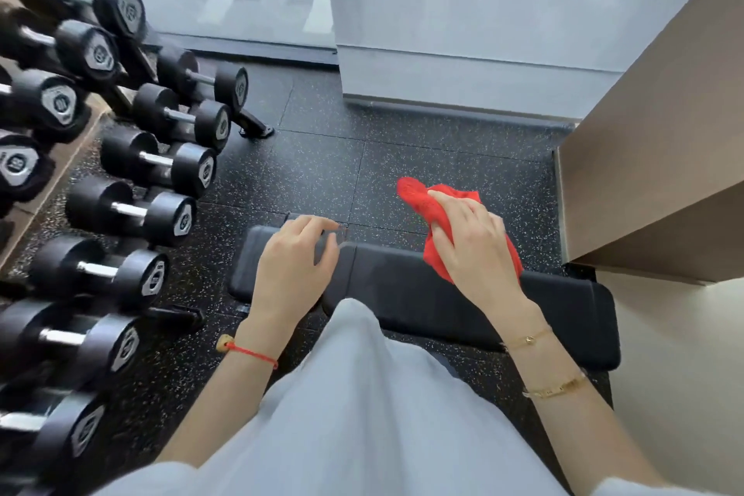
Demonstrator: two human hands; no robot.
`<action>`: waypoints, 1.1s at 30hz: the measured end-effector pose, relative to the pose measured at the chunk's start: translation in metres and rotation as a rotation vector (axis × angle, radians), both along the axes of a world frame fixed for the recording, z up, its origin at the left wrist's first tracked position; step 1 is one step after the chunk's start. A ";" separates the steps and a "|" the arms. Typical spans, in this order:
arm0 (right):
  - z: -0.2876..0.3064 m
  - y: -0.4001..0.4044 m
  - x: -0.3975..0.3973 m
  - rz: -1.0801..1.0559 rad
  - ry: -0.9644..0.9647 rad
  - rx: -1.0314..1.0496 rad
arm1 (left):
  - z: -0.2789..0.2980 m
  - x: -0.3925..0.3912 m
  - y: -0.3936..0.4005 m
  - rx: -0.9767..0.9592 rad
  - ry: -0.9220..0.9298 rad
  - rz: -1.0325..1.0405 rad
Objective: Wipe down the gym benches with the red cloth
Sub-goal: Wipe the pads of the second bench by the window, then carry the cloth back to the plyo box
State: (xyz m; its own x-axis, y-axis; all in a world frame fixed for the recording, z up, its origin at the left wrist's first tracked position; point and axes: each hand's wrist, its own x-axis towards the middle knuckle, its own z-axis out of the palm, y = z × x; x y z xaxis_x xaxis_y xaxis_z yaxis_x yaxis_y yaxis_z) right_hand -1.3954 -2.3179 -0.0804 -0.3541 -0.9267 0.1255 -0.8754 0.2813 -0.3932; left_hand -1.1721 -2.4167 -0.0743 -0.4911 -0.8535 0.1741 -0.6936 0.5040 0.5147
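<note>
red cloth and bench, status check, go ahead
Right hand grips red cloth above bench. Left hand open over it. Nothing lying on pad.

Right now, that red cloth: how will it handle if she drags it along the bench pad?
Likely floppy: the red cloth bunches and droops around the right hand. Probably light, since a loose grip carries it. It may crumple rather than slide flat across the bench unless pressed down.

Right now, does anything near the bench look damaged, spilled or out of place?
Nothing stands out. The black bench looks intact, the dumbbells sit on their rack, and the red cloth is in the right hand.
</note>
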 end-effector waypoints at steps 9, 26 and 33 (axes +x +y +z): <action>0.011 -0.003 -0.005 0.317 -0.043 -0.053 | 0.009 0.019 0.059 -0.052 0.007 0.295; 0.006 0.053 0.079 1.224 -0.001 0.055 | 0.005 0.044 0.333 -0.001 0.017 1.246; 0.005 0.089 0.183 1.544 0.000 0.063 | 0.003 0.075 0.418 -0.007 0.034 1.622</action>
State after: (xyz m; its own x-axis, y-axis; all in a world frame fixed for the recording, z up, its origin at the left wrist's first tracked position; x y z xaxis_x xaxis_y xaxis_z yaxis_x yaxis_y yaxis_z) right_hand -1.2126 -2.2287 -0.0749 0.9210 -0.3827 0.0731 -0.3206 -0.8510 -0.4159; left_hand -1.0969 -1.9988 -0.0708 0.8805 -0.4420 0.1716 -0.4591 -0.7044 0.5413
